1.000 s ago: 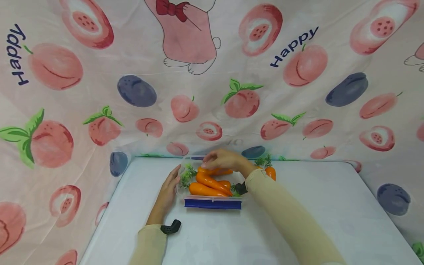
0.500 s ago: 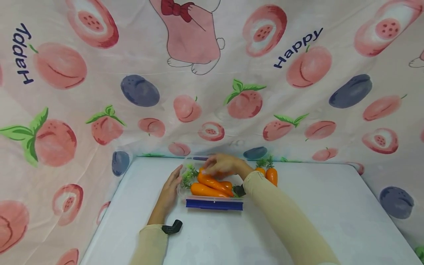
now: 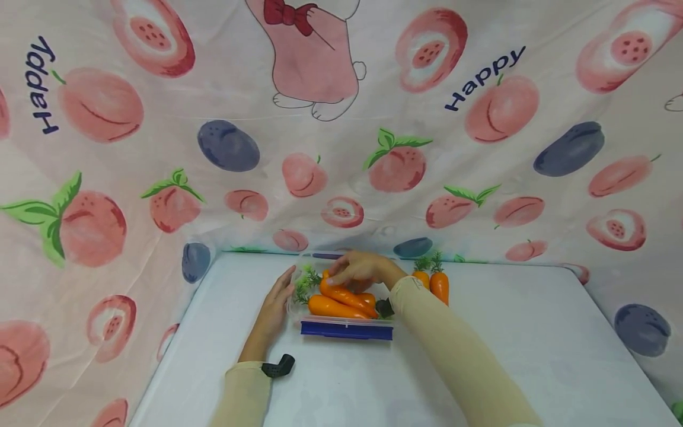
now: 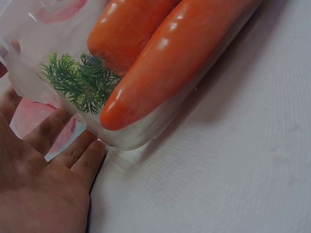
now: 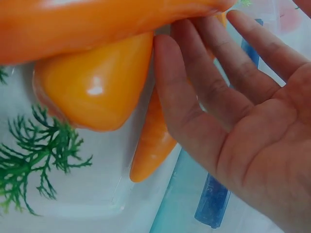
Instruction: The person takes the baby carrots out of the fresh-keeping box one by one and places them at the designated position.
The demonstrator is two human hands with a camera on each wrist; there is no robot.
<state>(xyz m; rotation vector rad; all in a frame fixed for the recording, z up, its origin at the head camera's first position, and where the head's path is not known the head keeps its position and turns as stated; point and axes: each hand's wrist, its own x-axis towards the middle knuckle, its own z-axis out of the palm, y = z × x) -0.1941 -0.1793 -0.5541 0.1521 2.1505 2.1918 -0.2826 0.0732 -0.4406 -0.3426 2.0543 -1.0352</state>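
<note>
A clear plastic box (image 3: 347, 321) with blue latches holds several orange toy carrots with green leaves. My left hand (image 3: 272, 305) rests its fairly straight fingers against the box's left side; in the left wrist view, the fingertips (image 4: 90, 160) touch the clear wall. Over the box, my right hand (image 3: 365, 267) holds the stem end of the upper carrot (image 3: 347, 298), thumb on the near side and fingers on the far side. Another carrot (image 3: 335, 307) lies in front of it. The right wrist view shows a slim carrot (image 5: 153, 141) beneath the fingers.
Two more carrots, one nearer (image 3: 439, 286) and one partly behind my sleeve (image 3: 421, 277), lie right of the box on the white table (image 3: 533, 344). A fruit-print cloth (image 3: 341, 166) hangs behind the table. A blue latch (image 5: 213, 201) sticks out at the box's far side.
My right hand has come down slightly onto the upper carrot and now hides more of the carrot behind it. My left hand stays at the box's side. The head view has shifted slightly.
</note>
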